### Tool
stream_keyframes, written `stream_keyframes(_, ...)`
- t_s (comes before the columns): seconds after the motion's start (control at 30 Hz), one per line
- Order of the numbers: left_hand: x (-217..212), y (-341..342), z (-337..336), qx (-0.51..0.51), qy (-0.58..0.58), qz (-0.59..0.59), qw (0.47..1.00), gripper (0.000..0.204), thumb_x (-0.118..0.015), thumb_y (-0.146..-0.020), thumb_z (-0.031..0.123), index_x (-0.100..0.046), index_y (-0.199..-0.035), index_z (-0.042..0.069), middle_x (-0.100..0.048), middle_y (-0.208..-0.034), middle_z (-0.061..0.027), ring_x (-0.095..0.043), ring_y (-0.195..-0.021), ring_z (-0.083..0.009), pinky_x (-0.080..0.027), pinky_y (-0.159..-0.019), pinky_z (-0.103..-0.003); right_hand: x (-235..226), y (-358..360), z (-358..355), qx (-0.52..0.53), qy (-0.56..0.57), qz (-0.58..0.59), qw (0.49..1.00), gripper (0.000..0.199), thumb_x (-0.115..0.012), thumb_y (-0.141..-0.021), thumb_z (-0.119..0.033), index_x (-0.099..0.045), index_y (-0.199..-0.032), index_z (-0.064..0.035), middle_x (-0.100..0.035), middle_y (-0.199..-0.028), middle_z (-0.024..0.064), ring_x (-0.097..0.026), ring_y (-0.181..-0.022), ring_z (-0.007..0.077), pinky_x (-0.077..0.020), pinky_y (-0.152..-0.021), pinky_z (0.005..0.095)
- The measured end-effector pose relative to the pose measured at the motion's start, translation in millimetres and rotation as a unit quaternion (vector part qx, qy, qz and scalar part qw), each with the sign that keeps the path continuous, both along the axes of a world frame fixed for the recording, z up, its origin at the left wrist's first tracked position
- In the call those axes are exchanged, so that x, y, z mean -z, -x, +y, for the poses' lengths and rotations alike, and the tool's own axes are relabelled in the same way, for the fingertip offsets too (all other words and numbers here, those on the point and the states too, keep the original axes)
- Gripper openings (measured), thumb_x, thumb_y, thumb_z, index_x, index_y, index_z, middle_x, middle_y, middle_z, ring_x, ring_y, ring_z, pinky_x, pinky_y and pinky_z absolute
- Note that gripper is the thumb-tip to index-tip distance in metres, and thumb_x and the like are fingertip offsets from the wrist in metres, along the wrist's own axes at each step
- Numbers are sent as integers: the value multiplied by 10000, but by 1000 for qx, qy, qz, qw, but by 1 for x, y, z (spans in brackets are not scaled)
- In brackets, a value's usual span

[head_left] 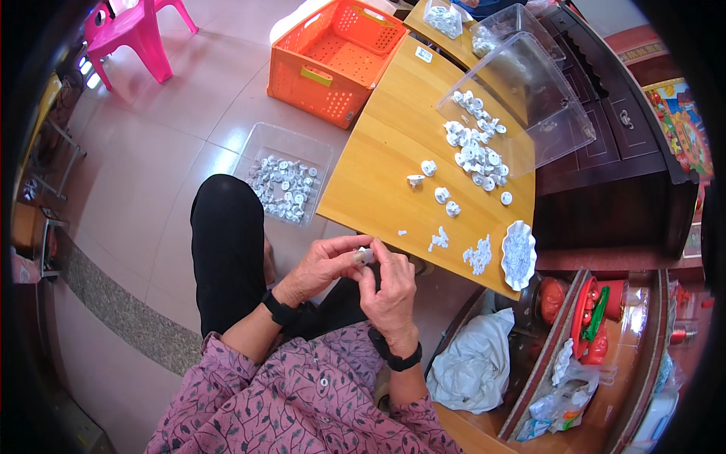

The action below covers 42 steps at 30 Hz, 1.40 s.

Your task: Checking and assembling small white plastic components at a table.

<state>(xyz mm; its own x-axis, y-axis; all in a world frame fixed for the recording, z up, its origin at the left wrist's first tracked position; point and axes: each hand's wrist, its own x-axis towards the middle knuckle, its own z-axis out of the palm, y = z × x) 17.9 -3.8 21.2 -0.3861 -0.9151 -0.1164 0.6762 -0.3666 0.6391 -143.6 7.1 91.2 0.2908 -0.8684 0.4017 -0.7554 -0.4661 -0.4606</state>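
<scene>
My left hand (327, 266) pinches a small round white plastic part (366, 255) between thumb and fingers, above my lap and just off the table's near edge. My right hand (390, 287) closes on the same part from the other side, thumb and forefinger against it. Both hands hide much of it, and any smaller piece in the right fingertips is too small to make out. Several similar white parts (442, 195) stand loose on the wooden table (378, 166), with a larger pile (478, 155) farther back. Small translucent pieces (477, 256) lie at the near right.
A scalloped white dish (519, 257) holds more translucent pieces. A clear bin (556, 140) lies tipped behind the pile. On the floor to the left, a clear box (283, 189) holds many white parts. An orange crate (318, 91) stands beyond it; a dark cabinet (605, 144) borders the right.
</scene>
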Motion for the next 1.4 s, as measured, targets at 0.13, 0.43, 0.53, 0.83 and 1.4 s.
stream_keyframes(0.13, 5, -1, -1, 10, -18, 5, 1000, 386, -606, -1042, 122, -579, -1400, -19, -694, -1210, -164, -725, -956, -189, -610, -856, -312, 3, 7, -9, 106, 31, -5, 994, 346, -654, -870, 12, -661, -1216, 16, -650, -1048, 187, -659, -959, 374, -531, -860, 450)
stream_keyframes(0.43, 7, 0, -1, -1, -29, -4, 1000, 361, -605, -1042, 126, -586, -1368, -29, -697, -1184, -177, -730, -966, -207, -612, -860, -316, 14, 4, -16, 143, 30, 140, 979, 371, -740, -885, -71, -655, -1231, 32, -557, -1037, 152, -616, -950, 329, -514, -802, 433)
stream_keyframes(0.53, 8, 1, -1, -1, -32, -8, 999, 359, -607, -1041, 125, -588, -1364, -31, -695, -1185, -184, -731, -963, -209, -614, -856, -317, 20, 5, -18, 148, 43, 150, 977, 381, -756, -870, -69, -658, -1226, 27, -556, -1016, 139, -615, -940, 322, -511, -787, 431)
stream_keyframes(0.83, 8, 2, -1, 1, -37, -10, 999, 352, -621, -1034, 124, -595, -1349, -32, -697, -1179, -179, -731, -955, -209, -615, -850, -313, 26, 6, -20, 164, 97, 138, 972, 322, -758, -846, -21, -681, -1157, 11, -576, -986, 125, -631, -864, 322, -523, -716, 426)
stream_keyframes(1.4, -2, -1, 0, 3, -44, 40, 998, 343, -633, -1033, 141, -605, -1322, -42, -688, -1148, -139, -725, -961, -201, -616, -852, -304, 20, 5, -2, 190, -168, -283, 925, 91, -684, -970, -65, -667, -1027, 3, -702, -918, 71, -668, -775, 146, -543, -716, 284)
